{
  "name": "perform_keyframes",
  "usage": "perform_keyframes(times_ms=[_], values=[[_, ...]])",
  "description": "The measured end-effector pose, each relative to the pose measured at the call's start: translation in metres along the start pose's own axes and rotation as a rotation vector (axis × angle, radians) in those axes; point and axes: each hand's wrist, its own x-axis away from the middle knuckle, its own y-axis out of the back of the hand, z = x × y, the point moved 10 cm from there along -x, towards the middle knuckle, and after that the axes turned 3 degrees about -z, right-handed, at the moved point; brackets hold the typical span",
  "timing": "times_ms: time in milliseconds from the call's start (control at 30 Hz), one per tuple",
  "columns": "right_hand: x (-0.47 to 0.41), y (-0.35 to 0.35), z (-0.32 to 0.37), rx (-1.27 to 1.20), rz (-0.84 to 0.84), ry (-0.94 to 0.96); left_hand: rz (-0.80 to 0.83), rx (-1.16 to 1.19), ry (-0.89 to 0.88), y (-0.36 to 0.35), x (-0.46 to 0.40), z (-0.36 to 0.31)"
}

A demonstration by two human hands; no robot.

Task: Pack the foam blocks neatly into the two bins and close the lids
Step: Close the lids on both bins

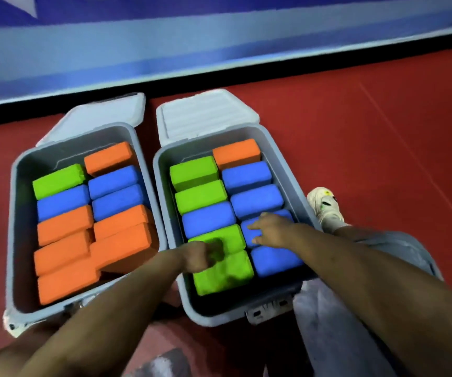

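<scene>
A red floor [355,131] runs up to a blue padded wall band [219,44], and on it two grey plastic bins sit side by side with their pale lids [206,112] hinged back, a white shoe [325,208] just right of the right-hand bin [162,186]. The left-hand bin [15,213], left of both hands, holds orange, blue and green foam blocks. In the right-hand bin, the left hand [200,257] presses with curled fingers on a green foam block [225,273], while the right hand [271,229] rests with straight fingers on a blue foam block [249,235]; more blocks lie beyond them.
</scene>
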Motion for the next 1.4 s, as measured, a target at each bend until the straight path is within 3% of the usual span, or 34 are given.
perform_keyframes(times_ms=[167,267,367,467,533,633,800,1000,1167,1300,1400], values=[[-0.040,0.133,0.001,-0.093,-0.265,0.042,-0.275,0.127,0.123,0.119,0.009,0.039],[-0.083,0.218,-0.033,-0.270,-0.444,-0.082,-0.453,0.160,0.150,0.202,-0.015,0.052],[-0.143,0.260,-0.070,-0.514,-0.510,-0.224,-0.601,0.169,0.182,0.270,-0.068,0.072],[-0.216,0.240,-0.100,-1.058,-0.471,-0.376,-0.672,0.233,0.332,0.301,-0.130,0.109],[-0.260,0.225,-0.114,-1.287,-0.487,-0.439,-0.623,0.220,0.456,0.294,-0.168,0.135],[-0.309,0.211,-0.144,-1.361,-0.527,-0.509,-0.543,0.173,0.510,0.273,-0.206,0.152],[-0.368,0.179,-0.151,-1.422,-0.280,-0.461,-0.663,-0.155,0.395,0.267,-0.222,0.145],[-0.350,0.243,-0.123,-1.832,-0.478,-0.186,-0.810,-0.293,0.384,0.281,-0.221,0.140],[-0.286,0.290,-0.102,-1.876,-0.573,-0.031,-0.886,-0.084,0.445,0.303,-0.205,0.132],[-0.204,0.272,-0.118,-2.060,-0.563,0.020,-0.885,-0.055,0.339,0.319,-0.146,0.101],[-0.136,0.218,-0.117,-2.206,-0.451,0.098,-0.844,-0.052,0.275,0.294,-0.092,0.098]])
